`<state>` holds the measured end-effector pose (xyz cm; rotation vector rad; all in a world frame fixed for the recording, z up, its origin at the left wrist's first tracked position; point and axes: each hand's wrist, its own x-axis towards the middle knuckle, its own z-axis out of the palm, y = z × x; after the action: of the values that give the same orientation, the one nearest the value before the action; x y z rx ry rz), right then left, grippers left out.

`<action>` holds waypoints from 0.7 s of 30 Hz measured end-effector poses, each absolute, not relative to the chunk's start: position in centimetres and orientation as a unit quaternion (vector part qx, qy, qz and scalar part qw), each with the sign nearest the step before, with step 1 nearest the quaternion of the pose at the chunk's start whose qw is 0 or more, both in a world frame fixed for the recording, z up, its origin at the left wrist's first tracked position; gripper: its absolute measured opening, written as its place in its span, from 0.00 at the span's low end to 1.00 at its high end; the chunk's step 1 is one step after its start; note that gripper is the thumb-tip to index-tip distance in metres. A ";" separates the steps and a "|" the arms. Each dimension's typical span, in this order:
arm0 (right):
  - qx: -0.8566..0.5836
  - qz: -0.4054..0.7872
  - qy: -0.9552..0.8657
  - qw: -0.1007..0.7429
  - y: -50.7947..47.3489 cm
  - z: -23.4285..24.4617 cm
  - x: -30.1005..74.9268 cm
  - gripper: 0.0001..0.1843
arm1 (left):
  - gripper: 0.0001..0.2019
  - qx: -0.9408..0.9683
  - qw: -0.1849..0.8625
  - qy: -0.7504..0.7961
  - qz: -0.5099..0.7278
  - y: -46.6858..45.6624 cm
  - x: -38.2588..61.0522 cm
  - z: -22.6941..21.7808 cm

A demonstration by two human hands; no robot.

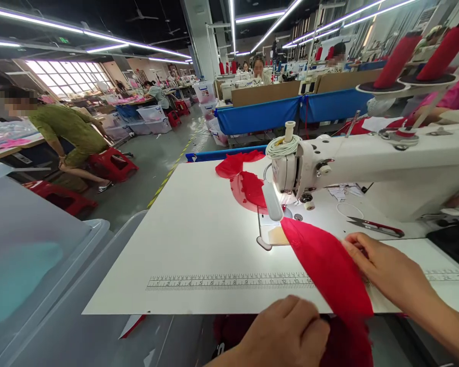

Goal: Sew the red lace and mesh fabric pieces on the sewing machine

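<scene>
A long piece of red fabric [325,262] runs from under the needle area of a white sewing machine [367,173] toward me and hangs over the table's front edge. My right hand [386,265] pinches the fabric's right edge between thumb and fingers. Low at the front edge, my left hand [286,331] is closed, its knuckles up, just left of the hanging fabric. What its fingers hold, if anything, is hidden. Behind the needle area, more red fabric pieces [248,188] lie bunched on the white table [199,229].
Thread snips [378,227] lie right of the needle area, near white scraps [344,191]. A printed ruler [229,283] runs along the front. Red thread cones [398,58] stand at upper right. Plastic bins [95,229] flank the table's left side; a seated person [69,127] is beyond.
</scene>
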<state>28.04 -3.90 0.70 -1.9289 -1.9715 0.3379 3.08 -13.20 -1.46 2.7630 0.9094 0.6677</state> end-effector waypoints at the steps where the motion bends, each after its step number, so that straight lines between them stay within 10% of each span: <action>1: -0.693 0.093 -0.697 0.160 -3.8 0.4 27.3 0.24 | 0.13 0.915 0.042 0.320 0.242 -11.9 4.4 -0.3; 6: -0.686 0.063 -0.703 0.176 -5.3 -0.3 24.2 0.18 | 0.21 0.906 0.043 0.392 0.156 -7.4 7.2 1.8; 13: -0.599 0.370 -0.582 0.407 -5.5 0.6 23.9 0.21 | 0.04 0.804 0.072 0.588 0.046 -5.8 5.1 2.1; 16: -0.566 0.486 -0.503 0.436 -5.6 0.9 23.5 0.24 | 0.13 0.772 0.059 0.631 0.051 -6.2 4.0 2.6; 21: -0.539 0.433 -0.589 0.418 -7.0 1.0 20.9 0.20 | 0.13 0.643 0.494 0.486 0.326 -7.9 4.2 2.6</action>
<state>20.94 -7.01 0.99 -1.3521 -1.4786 1.0867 4.22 -7.88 2.61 1.5588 1.1788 0.7897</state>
